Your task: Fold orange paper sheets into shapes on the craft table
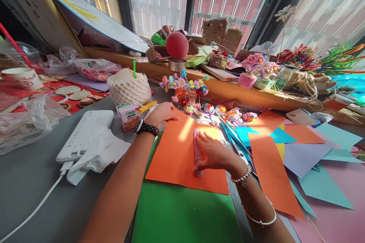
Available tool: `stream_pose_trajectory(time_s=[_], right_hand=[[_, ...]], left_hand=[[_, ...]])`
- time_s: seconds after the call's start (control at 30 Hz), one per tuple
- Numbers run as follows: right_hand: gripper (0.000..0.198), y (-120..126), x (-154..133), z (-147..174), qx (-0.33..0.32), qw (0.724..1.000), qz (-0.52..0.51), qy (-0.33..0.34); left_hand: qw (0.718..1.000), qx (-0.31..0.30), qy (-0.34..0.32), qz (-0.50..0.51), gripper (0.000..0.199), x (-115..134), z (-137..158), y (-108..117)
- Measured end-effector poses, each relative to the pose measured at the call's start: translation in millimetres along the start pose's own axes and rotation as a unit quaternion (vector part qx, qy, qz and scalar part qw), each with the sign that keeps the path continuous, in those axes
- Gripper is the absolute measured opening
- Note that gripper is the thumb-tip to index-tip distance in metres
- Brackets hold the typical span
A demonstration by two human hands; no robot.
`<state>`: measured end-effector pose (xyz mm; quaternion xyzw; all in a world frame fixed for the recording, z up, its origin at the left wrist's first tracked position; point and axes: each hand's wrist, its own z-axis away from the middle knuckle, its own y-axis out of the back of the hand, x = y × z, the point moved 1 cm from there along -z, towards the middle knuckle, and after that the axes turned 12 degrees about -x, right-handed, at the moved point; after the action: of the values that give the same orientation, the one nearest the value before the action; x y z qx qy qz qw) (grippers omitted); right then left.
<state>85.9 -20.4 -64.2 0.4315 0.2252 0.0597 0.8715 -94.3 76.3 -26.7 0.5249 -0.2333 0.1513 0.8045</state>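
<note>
My left hand (162,114), with a dark watch on its wrist, is at the far left edge of an orange paper sheet (173,159), its fingers bent onto that edge. A narrow pink patterned ruler (197,152) lies lengthwise on the sheet. Over the ruler, my right hand (213,152) is spread, thumb near the ruler's close end and fingers towards its far end. Part of the ruler is covered by this hand. Beneath the orange sheet is a green board (188,212), and scissors with blue handles (230,133) lie just beyond my right wrist.
Orange, blue and lilac papers (305,153) overlap at right. At left are a white power bank (85,133) with a cable, a tissue (99,152), a small drink carton (128,117) and a net-wrapped coconut (129,87). Craft flowers (185,91) stand behind the sheet.
</note>
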Motion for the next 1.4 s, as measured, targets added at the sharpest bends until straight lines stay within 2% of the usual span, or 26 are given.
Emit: stream_pose_trajectory(time_s=[0.13,0.27,0.5,0.93,1.27,1.4], right_hand=[[0.110,4,18,0,-0.016,1.000,0.002,0.010],[0.114,4,25,-3,-0.025,1.000,0.005,-0.005],[0.113,2,5,0,-0.010,1.000,0.010,-0.024],[0.102,-3,-13,3,0.003,0.999,0.045,-0.030],[0.115,-1,-5,1,-0.016,1.000,0.002,-0.008],[0.119,-1,-9,0,-0.013,1.000,-0.001,-0.018]], left_hand=[[0.995,-0.101,0.014,0.024,0.025,-1,6,4],[0.983,-0.170,0.054,-0.033,0.024,-5,8,5],[0.980,-0.173,0.068,-0.065,0.014,-6,3,2],[0.976,-0.187,0.077,-0.078,0.013,-8,2,0],[0.976,-0.191,0.064,-0.080,0.019,-12,2,0],[0.972,-0.195,0.067,-0.115,0.022,-12,2,0]])
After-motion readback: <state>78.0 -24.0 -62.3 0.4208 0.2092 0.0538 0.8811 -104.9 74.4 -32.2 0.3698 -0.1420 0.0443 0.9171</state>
